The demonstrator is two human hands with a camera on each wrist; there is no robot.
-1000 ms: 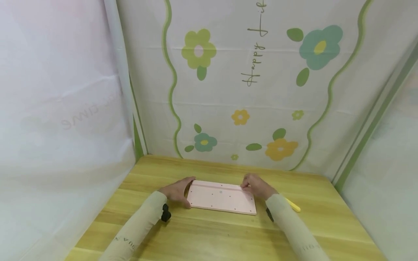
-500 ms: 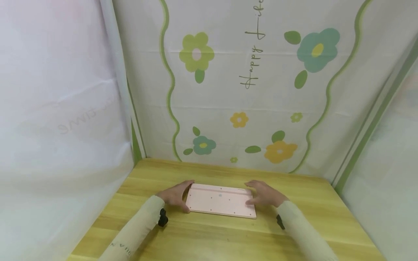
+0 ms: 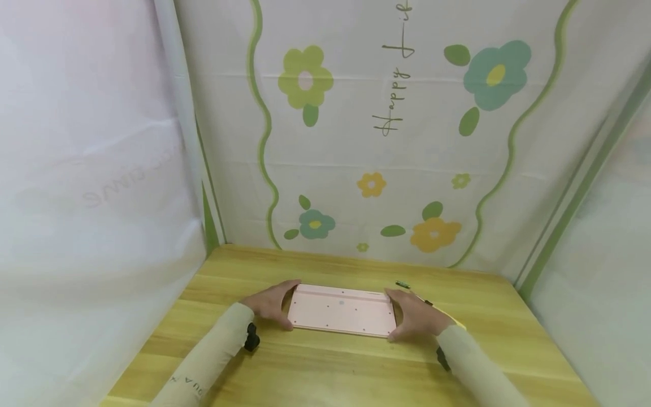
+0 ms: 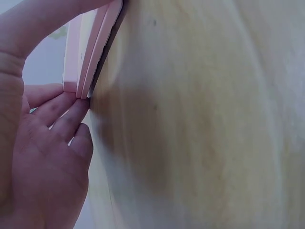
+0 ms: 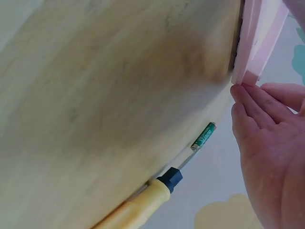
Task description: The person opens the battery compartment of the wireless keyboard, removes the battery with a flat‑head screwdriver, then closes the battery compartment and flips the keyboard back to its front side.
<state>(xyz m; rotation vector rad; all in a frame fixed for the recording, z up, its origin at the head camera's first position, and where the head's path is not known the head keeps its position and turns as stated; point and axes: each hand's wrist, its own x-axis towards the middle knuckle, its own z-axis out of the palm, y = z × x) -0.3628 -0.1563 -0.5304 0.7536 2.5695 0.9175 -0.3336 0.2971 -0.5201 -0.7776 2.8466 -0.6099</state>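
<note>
A flat pink keyboard point(image 3: 342, 312) lies underside up on the table, with small dark screw holes or screws across its face and a raised strip along its far side. My left hand point(image 3: 269, 304) grips its left end, thumb on the near edge and fingers at the far corner. At the right end my right hand point(image 3: 419, 314) holds it the same way. In the left wrist view fingertips touch the corner of the keyboard point(image 4: 71, 62). The right wrist view shows fingertips against the other corner of the keyboard point(image 5: 250, 57). The side facing the table is mostly hidden.
Beyond my right hand lies a small green battery point(image 3: 403, 284). A screwdriver point(image 5: 143, 205) with a yellow handle and black collar lies beside it, its tip near the battery. The wooden table point(image 3: 315, 373) ends at flower-printed cloth walls point(image 3: 346, 130).
My right hand has moved from the keyboard's far right corner, opened around the right end and now grips it. The battery has come into view. My left hand keeps its place.
</note>
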